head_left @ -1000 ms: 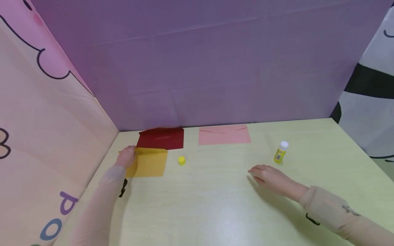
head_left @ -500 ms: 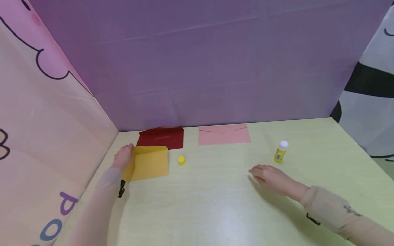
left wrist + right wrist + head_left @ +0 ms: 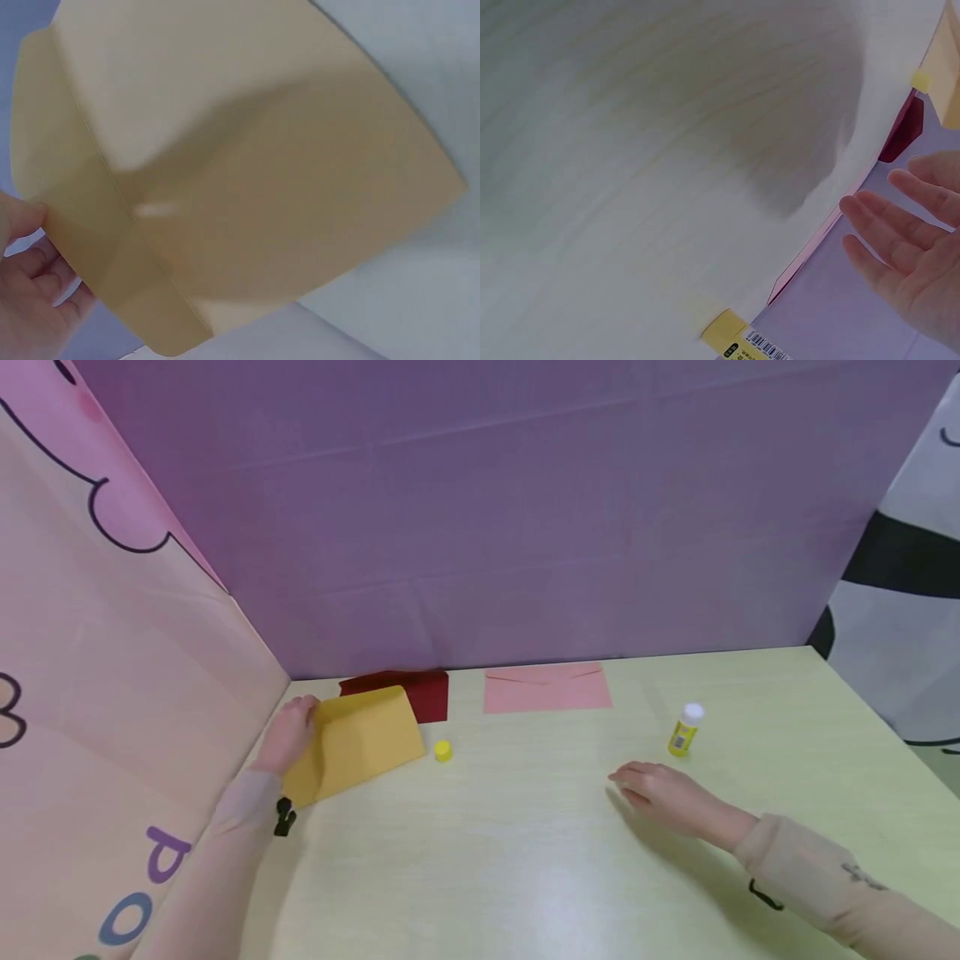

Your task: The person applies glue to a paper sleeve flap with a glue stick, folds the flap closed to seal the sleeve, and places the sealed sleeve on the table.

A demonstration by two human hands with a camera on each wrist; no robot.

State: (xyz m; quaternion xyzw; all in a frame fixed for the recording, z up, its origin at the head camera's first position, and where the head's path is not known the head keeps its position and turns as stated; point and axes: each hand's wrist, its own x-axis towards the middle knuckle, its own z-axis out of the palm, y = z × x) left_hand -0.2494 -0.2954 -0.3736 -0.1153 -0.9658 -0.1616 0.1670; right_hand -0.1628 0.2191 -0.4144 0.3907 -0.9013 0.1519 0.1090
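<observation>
A yellow envelope (image 3: 367, 735) is tilted up at the left of the table, its flap edge pinched between thumb and fingers of my left hand (image 3: 288, 733). In the left wrist view, the unfolded flap (image 3: 75, 172) shows beside the thumb, and the envelope body stretches away to the right. Part of a dark red envelope (image 3: 433, 697) is hidden behind it. Just past its right corner stands a small yellow cap (image 3: 443, 751). Over the right half of the table my right hand (image 3: 663, 793) holds nothing, its fingers loosely extended. A glue stick (image 3: 684, 731) stands upright beyond that hand.
A pink envelope (image 3: 547, 687) lies at the back edge of the table (image 3: 480, 860). Behind it rises a purple cloth wall (image 3: 525, 527). Printed panels close in the left and right sides.
My left hand has drawn the yellow envelope slightly left and up, turning it so its right side rises and covers more of the red envelope. The right hand has stayed almost still.
</observation>
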